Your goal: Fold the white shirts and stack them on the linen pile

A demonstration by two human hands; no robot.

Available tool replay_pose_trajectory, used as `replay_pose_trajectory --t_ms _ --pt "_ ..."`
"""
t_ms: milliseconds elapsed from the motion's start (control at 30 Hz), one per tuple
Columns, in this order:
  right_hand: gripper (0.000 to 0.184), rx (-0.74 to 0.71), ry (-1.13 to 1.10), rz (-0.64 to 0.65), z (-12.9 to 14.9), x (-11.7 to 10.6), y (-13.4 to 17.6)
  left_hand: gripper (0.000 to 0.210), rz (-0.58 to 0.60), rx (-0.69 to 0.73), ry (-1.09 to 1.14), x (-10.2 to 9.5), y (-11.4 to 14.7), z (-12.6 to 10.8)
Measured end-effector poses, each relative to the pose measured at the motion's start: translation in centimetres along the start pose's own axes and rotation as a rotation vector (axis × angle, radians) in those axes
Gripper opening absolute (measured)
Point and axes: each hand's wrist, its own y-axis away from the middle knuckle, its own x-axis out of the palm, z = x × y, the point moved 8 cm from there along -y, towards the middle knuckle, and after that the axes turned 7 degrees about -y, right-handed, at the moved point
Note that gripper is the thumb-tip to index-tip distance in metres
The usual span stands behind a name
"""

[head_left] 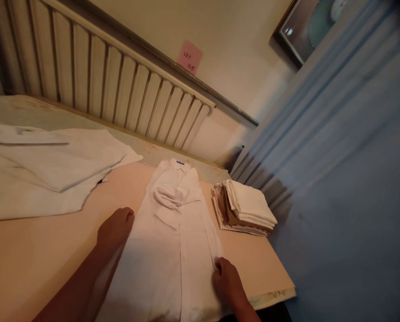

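Note:
A white button-up shirt (159,250) lies front up and lengthwise on the table, its collar with a dark blue label at the far end. One sleeve (168,208) is bunched over the chest. At the shirt's left edge, about mid-length, my left hand (115,228) is closed, fingers curled against the cloth. Lower down on the opposite edge, my right hand (229,281) pinches the fabric near the side. The hem runs out of view at the bottom.
Another white garment (52,179) is spread at the left. A stack of folded cloths (250,205) stands on the right, beside a blue curtain (347,179). Behind the table (260,264) are a radiator (112,85) and a wall with a pink note (189,57).

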Motion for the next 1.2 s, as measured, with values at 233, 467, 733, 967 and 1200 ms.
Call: replay_pose_trajectory --t_ms 233,467,733,967,1200 --pt "0.018 0.009 -0.381 0.145 3.5 -0.9 -1.2 0.031 0.004 -0.007 0.013 0.0 0.0 0.0" --pt "0.018 -0.030 -0.413 0.247 5.1 1.8 0.1 0.031 0.024 -0.012 0.008 -0.1 0.1 -0.1" --pt "0.022 -0.044 -0.368 0.264 4.5 2.8 -0.1 0.032 0.024 0.001 -0.002 0.2 0.0 0.0" --pt "0.020 -0.058 -0.365 0.293 5.0 2.6 -0.1 0.031 0.023 -0.012 0.014 0.2 0.1 0.1" --pt "0.011 -0.078 -0.412 0.265 5.6 1.6 -1.0 0.030 0.030 -0.028 0.018 0.3 -0.1 0.2"
